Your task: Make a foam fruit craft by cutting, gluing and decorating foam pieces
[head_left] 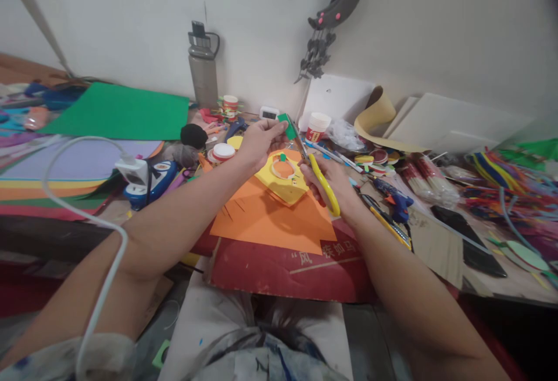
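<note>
Between the fingertips of my left hand (261, 141) is a small piece of green paper (286, 126), held up above the table. My right hand (328, 178) grips a pair of scissors with yellow handles (323, 184), its blades pointing up and away, beside the green piece. Whether the blades touch the paper I cannot tell. Below both hands lies yellow paper (290, 195) bearing a round orange shape (284, 168) with a pale rim and a green tip. Under that, a large orange sheet (257, 224) rests on a red board (279, 273).
Coloured sheets with a green one (126, 110) on top lie left, near a power strip (152, 186) whose white cable (124, 247) crosses my left arm. A bottle (203, 73) and paper cups (318, 125) stand at the back. Right lie a glue gun (396, 200) and a cutter (390, 227).
</note>
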Demonstrator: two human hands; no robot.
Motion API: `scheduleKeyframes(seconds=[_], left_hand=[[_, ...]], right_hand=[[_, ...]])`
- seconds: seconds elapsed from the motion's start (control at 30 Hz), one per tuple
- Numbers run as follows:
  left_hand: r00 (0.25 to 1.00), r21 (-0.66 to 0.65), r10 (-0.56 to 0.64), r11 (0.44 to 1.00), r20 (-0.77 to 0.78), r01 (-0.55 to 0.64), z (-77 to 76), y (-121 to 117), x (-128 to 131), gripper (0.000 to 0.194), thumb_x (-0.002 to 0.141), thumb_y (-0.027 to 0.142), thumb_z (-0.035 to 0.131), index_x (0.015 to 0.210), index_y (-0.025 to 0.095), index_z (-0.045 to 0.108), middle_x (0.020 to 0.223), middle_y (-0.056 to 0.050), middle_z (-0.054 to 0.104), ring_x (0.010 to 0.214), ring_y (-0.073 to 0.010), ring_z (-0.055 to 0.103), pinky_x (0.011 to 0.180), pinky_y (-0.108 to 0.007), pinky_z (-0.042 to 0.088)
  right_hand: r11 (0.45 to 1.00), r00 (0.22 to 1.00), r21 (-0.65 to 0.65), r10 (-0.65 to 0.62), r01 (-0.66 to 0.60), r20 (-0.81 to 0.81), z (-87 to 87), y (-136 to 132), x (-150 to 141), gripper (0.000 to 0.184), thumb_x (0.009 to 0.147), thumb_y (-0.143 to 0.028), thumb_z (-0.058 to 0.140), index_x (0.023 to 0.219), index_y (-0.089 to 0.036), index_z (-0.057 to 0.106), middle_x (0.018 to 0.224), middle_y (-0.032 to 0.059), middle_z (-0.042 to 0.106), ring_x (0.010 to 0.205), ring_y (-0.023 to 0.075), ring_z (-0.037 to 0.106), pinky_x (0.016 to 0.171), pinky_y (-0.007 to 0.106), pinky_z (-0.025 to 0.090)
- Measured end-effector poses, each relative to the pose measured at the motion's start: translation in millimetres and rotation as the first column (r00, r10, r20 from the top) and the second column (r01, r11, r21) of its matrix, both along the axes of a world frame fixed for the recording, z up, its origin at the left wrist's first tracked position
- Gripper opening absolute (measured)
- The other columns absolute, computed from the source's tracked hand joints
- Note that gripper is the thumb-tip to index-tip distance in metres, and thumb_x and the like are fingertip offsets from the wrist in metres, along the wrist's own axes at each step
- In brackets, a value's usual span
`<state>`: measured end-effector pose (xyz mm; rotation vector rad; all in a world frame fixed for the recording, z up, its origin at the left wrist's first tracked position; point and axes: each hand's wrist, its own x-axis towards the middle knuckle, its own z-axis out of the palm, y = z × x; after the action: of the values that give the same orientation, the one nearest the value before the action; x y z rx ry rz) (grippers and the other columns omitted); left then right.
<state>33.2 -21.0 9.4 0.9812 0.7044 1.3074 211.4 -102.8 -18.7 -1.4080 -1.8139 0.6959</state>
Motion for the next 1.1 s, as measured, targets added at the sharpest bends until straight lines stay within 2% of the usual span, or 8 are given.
scheduleKeyframes(seconds=[0.27,0.43,0.57,0.77,1.0,1.1], left_hand=[[0.999,-0.026,-0.016,1.0,0.029,0.017,1.5,-1.2,-1.1,0.027,0.09,0.019,0.081,0.075,0.013,0.06,0.063,0.002,0.066,0.054,-0.0051,0.061,0.058,-0.018,0.05],[0.999,-0.036,-0.027,0.999,0.033,0.028,1.2,0.3,-1.9,0.023,0.094,0.016,0.076,0.075,0.012,0.064,0.061,0.002,0.066,0.053,-0.0044,0.06,0.058,-0.017,0.05],[0.998,-0.027,-0.059,0.998,0.023,0.059,-2.2,2.1,-1.5,0.023,0.092,0.016,0.078,0.074,0.011,0.064,0.06,0.002,0.066,0.052,-0.0049,0.061,0.058,-0.017,0.05],[0.995,-0.026,-0.1,0.995,-0.004,0.099,-4.5,0.5,0.3,0.025,0.091,0.015,0.078,0.072,0.011,0.063,0.057,0.002,0.065,0.05,-0.0057,0.06,0.057,-0.018,0.051],[0.993,-0.033,-0.116,0.993,0.011,0.116,-1.9,-1.8,-0.1,0.024,0.095,0.011,0.072,0.073,0.011,0.064,0.058,0.001,0.065,0.051,-0.0053,0.06,0.059,-0.019,0.051],[0.993,-0.038,-0.118,0.992,0.009,0.119,-1.6,-2.1,-0.4,0.023,0.093,0.013,0.076,0.073,0.011,0.064,0.059,0.001,0.065,0.052,-0.0054,0.06,0.06,-0.018,0.051]], right_hand=[[0.999,0.995,0.016,-0.044,0.046,-0.087,-2.7,-2.8,-3.6,0.058,0.089,-0.07,0.064,0.109,-0.017,0.071,0.061,-0.0025,0.053,0.048,0.0104,0.044,0.042,0.023,0.033],[0.998,0.991,-0.038,-0.044,0.04,-0.129,-0.7,-6.5,-4.6,0.057,0.089,-0.07,0.065,0.11,-0.018,0.071,0.058,-0.0048,0.051,0.04,0.0095,0.043,0.036,0.022,0.032],[1.0,0.992,0.015,0.003,-0.001,-0.125,-2.8,-4.8,-2.1,0.054,0.09,-0.069,0.066,0.11,-0.019,0.07,0.062,-0.0037,0.054,0.046,0.01,0.046,0.04,0.022,0.035],[0.996,0.995,0.086,-0.009,0.018,-0.096,-9.8,-1.4,-1.8,0.053,0.094,-0.067,0.062,0.112,-0.018,0.069,0.059,-0.0041,0.051,0.05,0.0112,0.047,0.046,0.023,0.038],[0.996,0.998,0.081,-0.037,0.041,-0.056,0.1,-9.3,-7.5,0.051,0.094,-0.066,0.062,0.105,-0.017,0.072,0.052,-0.0045,0.047,0.049,0.0126,0.047,0.046,0.024,0.037],[0.994,0.995,0.074,-0.073,0.078,-0.068,-0.1,-9.9,-9.3,0.049,0.093,-0.065,0.063,0.102,-0.017,0.072,0.052,-0.0046,0.047,0.047,0.0123,0.047,0.046,0.024,0.037]])
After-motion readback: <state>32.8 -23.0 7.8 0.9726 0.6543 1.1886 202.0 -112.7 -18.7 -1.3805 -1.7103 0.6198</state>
